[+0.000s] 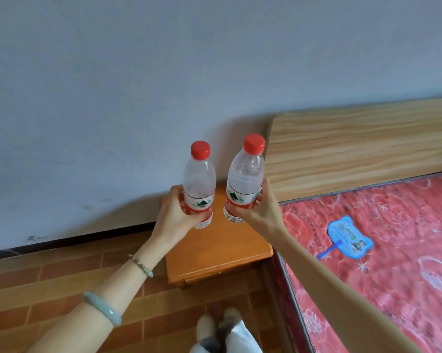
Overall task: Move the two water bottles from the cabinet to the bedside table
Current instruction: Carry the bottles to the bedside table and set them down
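Note:
Two clear water bottles with red caps and red-and-white labels are held upright over the orange wooden bedside table (222,253). My left hand (175,215) grips the left bottle (199,182) around its label. My right hand (261,208) grips the right bottle (245,174) low on its body, tilted slightly right. Whether the bottle bases touch the tabletop I cannot tell. The cabinet is not in view.
A bed with a red patterned mattress (382,250) and a light wooden headboard (354,146) stands right of the table. A blue hand fan (347,236) lies on the mattress. A pale wall is behind, brown brick-pattern floor (62,284) below, my feet at the bottom.

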Action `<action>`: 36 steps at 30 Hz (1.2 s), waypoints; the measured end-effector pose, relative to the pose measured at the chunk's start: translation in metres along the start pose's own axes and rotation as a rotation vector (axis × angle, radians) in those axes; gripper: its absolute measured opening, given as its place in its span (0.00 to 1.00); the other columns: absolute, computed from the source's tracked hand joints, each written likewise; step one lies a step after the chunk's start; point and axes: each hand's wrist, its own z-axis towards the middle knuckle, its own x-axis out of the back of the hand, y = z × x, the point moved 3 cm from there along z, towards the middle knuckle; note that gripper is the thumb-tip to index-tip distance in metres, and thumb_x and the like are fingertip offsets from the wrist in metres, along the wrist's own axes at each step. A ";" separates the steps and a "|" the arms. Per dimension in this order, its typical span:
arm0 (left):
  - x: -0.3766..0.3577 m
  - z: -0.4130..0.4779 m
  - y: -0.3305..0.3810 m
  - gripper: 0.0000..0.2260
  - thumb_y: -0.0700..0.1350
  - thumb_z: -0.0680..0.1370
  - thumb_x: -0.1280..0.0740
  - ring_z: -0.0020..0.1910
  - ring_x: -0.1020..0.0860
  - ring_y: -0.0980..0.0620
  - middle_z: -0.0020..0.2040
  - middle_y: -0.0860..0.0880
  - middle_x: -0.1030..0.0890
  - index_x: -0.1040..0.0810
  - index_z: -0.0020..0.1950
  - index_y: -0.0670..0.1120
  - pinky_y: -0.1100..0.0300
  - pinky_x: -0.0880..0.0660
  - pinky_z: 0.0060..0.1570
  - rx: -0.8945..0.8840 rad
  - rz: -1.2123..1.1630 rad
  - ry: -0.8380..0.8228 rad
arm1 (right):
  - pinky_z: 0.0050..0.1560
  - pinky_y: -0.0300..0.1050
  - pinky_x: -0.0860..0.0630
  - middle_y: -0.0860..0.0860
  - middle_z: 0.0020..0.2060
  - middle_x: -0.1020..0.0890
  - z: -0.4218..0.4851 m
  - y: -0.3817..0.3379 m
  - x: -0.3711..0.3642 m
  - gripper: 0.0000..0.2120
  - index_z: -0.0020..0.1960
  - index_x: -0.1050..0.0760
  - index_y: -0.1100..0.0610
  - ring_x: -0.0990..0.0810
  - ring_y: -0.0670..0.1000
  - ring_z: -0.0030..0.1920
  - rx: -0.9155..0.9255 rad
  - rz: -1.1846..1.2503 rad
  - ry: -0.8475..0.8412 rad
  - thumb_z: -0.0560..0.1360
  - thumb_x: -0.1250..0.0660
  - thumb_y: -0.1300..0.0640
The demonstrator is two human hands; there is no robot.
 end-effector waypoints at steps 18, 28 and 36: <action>-0.125 0.111 -0.292 0.30 0.49 0.62 0.21 0.48 0.23 0.63 0.50 0.59 0.22 0.30 0.60 0.53 0.74 0.28 0.43 0.183 0.026 0.127 | 0.42 0.29 0.24 0.41 0.48 0.22 0.119 0.323 -0.106 0.31 0.58 0.34 0.49 0.22 0.35 0.47 -0.108 -0.169 -0.166 0.61 0.21 0.56; -0.144 0.127 -0.347 0.31 0.51 0.62 0.22 0.52 0.23 0.59 0.54 0.56 0.21 0.31 0.61 0.53 0.65 0.25 0.49 0.176 0.050 0.117 | 0.46 0.33 0.24 0.39 0.47 0.22 0.130 0.383 -0.120 0.33 0.58 0.33 0.51 0.22 0.38 0.48 -0.161 -0.185 -0.171 0.60 0.20 0.56; -0.149 0.125 -0.341 0.33 0.47 0.64 0.22 0.55 0.25 0.59 0.57 0.54 0.23 0.33 0.64 0.50 0.69 0.28 0.52 0.185 0.063 0.077 | 0.44 0.28 0.27 0.37 0.47 0.23 0.129 0.386 -0.119 0.33 0.59 0.35 0.51 0.23 0.36 0.46 -0.186 -0.208 -0.192 0.60 0.20 0.55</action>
